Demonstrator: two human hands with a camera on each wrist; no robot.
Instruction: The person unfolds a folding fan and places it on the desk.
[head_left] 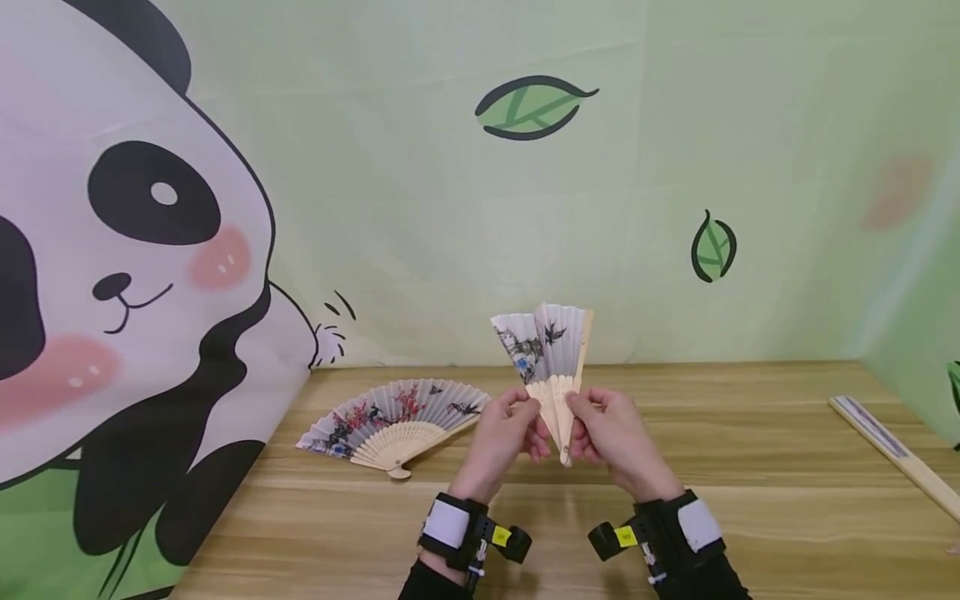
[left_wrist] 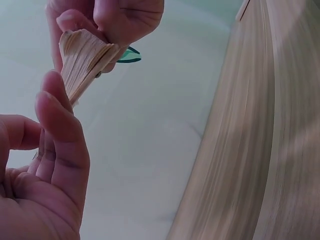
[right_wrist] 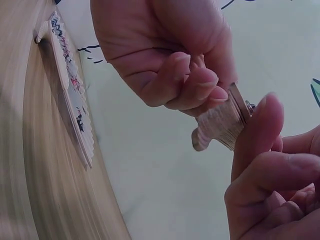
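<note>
A partly spread folding fan (head_left: 557, 350) stands upright in front of me, ribs gathered at the bottom. Its pale leaf carries a dark bird and blue flowers. My left hand (head_left: 504, 429) pinches the fan's left side, thumb on the wooden ribs. On the opposite side, my right hand (head_left: 617, 429) pinches the ribs near the guard stick. Both wrist views look up at the fan's narrow base, where the stacked rib ends (left_wrist: 86, 56) show between the hands, with a small metal pivot (right_wrist: 251, 105) beside them.
A second folding fan (head_left: 401, 425), fully spread with red blossoms, lies on the wooden table (head_left: 360, 533) to the left. A closed folding fan (head_left: 896, 450) lies at the right. Behind the table hangs a green backdrop (head_left: 420, 225) with a panda and leaves.
</note>
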